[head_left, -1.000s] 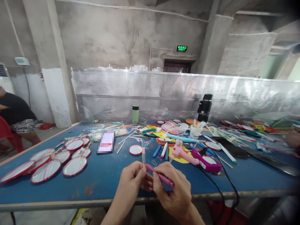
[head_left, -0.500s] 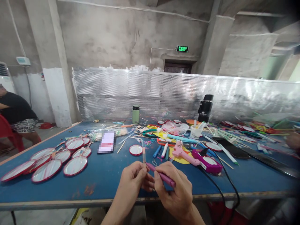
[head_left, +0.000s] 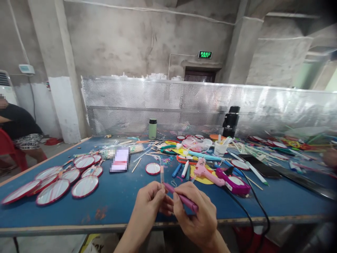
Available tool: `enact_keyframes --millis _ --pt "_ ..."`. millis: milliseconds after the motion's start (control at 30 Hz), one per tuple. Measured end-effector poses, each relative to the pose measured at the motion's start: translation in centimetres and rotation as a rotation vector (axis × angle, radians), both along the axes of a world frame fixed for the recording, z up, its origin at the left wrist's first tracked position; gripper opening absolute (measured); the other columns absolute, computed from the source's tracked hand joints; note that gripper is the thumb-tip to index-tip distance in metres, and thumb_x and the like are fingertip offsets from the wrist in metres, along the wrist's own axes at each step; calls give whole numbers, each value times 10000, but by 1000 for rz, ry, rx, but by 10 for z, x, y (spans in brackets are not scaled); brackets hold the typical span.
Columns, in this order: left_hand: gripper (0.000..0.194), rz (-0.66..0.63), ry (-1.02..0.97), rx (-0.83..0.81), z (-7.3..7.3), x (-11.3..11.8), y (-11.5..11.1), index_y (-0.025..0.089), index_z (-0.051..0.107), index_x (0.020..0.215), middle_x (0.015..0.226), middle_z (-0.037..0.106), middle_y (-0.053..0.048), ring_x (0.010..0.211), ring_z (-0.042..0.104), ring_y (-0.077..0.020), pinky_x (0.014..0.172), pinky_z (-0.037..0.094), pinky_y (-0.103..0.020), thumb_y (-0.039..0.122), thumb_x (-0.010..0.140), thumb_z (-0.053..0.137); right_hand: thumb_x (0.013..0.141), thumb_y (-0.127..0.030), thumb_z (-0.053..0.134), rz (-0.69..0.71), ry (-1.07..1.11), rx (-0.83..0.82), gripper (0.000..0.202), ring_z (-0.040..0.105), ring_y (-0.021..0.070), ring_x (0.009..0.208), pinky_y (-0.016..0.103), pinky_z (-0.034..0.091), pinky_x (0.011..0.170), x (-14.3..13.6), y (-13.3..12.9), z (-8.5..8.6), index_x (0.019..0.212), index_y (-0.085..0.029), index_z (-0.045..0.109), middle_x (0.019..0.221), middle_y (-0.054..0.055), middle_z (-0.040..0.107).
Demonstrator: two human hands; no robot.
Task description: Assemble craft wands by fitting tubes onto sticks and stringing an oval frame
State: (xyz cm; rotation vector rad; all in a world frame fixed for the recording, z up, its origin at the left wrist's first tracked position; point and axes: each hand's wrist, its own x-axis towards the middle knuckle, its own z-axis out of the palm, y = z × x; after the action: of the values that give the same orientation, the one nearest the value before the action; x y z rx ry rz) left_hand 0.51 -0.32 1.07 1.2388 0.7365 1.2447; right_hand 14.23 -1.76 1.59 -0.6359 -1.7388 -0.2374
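Observation:
My left hand (head_left: 151, 199) pinches a thin flat stick (head_left: 162, 173) that stands upright above the table's front part. Its upper end looks pale and see-through, with an orange-pink band below. My right hand (head_left: 196, 212) is closed round a purple marker (head_left: 184, 200), whose tip meets the stick just above my left fingertips. Behind the stick a small round disc with a red rim (head_left: 152, 169) lies on the blue table (head_left: 118, 207). A pink glue gun (head_left: 206, 172) rests to the right, beside a purple box (head_left: 233, 182).
Several red-rimmed discs (head_left: 84, 186) overlap at the left, near a phone (head_left: 119, 160). Markers (head_left: 177, 170), sticks and a white cup (head_left: 220, 148) crowd the middle and right. Black cables (head_left: 243, 207) hang over the front edge. A person (head_left: 19, 121) sits far left.

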Motion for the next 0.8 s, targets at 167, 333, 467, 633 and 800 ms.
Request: enact_keyframes --millis 167,333,467,633,800 --pt "320 -11 6 3 -2 1 0 160 548 634 503 530 46 458 495 -83 466 464 -181 422 781 655 817 -63 569 -6 -5 -40 157 593 129 641 248 479 620 1 2 0 904 -192 584 740 11 638" --pt "305 -10 0 9 -5 1 2 158 550 646 509 512 56 449 482 -75 465 466 -179 408 785 656 819 -58 567 -13 -5 -42 155 589 127 636 247 475 614 1 1 0 889 -195 579 733 7 636" --pt "311 -13 6 9 -4 0 2 158 548 636 520 507 53 459 471 -73 472 467 -177 408 794 646 811 -51 577 -1 -3 -17 173 597 131 643 246 476 607 1 -1 1 907 -195 577 735 9 636" --pt "327 4 10 21 -2 -1 2 165 528 604 498 464 66 447 427 -68 459 450 -168 410 773 662 811 -52 576 11 -16 -37 168 596 130 641 246 479 610 1 0 -2 902 -193 574 736 9 629" --pt "313 12 19 16 -1 -1 0 161 557 611 495 459 64 450 416 -70 456 445 -170 414 759 668 811 -55 575 5 -15 -18 168 600 132 643 249 478 609 1 0 -3 908 -192 573 742 12 630"
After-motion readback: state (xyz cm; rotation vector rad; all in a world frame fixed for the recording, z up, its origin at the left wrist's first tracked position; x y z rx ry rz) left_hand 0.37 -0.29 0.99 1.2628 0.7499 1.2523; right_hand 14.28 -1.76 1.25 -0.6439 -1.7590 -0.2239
